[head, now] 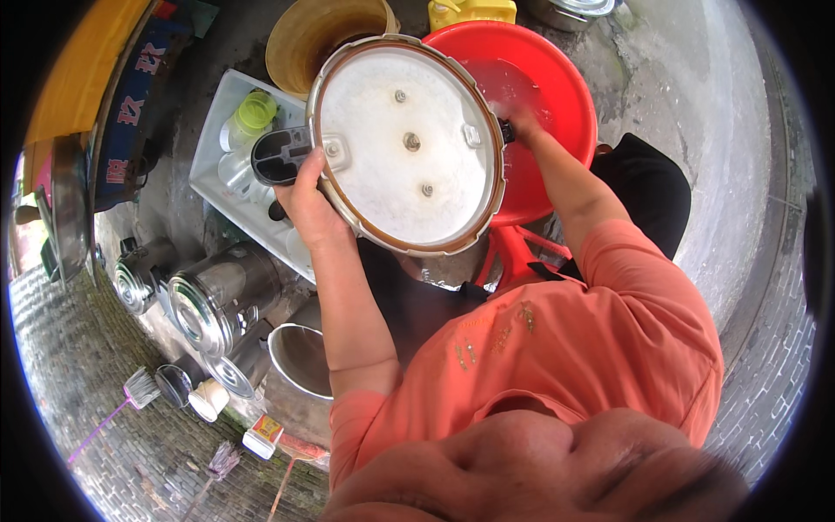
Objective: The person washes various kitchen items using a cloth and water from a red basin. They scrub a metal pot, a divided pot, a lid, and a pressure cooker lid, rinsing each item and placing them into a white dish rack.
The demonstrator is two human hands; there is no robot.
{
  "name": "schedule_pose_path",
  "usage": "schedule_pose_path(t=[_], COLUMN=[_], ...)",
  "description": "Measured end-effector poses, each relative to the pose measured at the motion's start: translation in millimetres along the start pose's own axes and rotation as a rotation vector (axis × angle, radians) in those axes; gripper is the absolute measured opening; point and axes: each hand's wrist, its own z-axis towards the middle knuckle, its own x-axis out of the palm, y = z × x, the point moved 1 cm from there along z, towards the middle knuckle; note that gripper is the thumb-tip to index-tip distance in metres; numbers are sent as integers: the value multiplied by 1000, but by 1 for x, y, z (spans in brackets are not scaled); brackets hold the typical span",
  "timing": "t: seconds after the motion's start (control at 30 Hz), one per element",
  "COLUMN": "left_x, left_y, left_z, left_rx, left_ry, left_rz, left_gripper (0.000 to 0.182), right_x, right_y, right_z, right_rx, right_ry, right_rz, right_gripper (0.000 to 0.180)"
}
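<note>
A round metal pressure cooker lid (391,176) is held tilted, its pale underside toward me. Brown residue marks the gasket rim, and several small fittings dot the inner face. My left hand (319,212) grips the lid beside its large black handle (282,156), thumb on the near side. At the opposite edge, my right hand (526,128) is on the small black handle (506,131); it is slightly blurred and its fingers are mostly hidden. Behind the lid stands a red plastic basin (574,111) with cloudy water in it, partly covered by the lid.
A white plastic bin (225,189) holds a green cup (256,111) and clear containers. Beyond the lid are a tan bucket (287,49) and a yellow jug (471,12). Metal pots (228,287) stand at left, brooms (140,388) farther off. A red stool (512,254) is below the basin.
</note>
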Motion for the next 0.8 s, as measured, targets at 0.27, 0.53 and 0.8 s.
schedule_pose_path(t=[0.27,0.53,0.8], left_x=[7,-8,-2], left_y=[-4,-2,4], left_z=[-3,-4,0], left_rx=[44,29,61], left_ry=[-24,-43,27], left_rz=[51,-3,-48], left_gripper=[47,44,48], right_x=[-27,-70,-14], right_y=[7,216,324], right_z=[-15,-64,-153], right_rx=[639,-169,-442], right_ry=[-279,853,739], right_rz=[837,849,-98], right_gripper=[34,45,37])
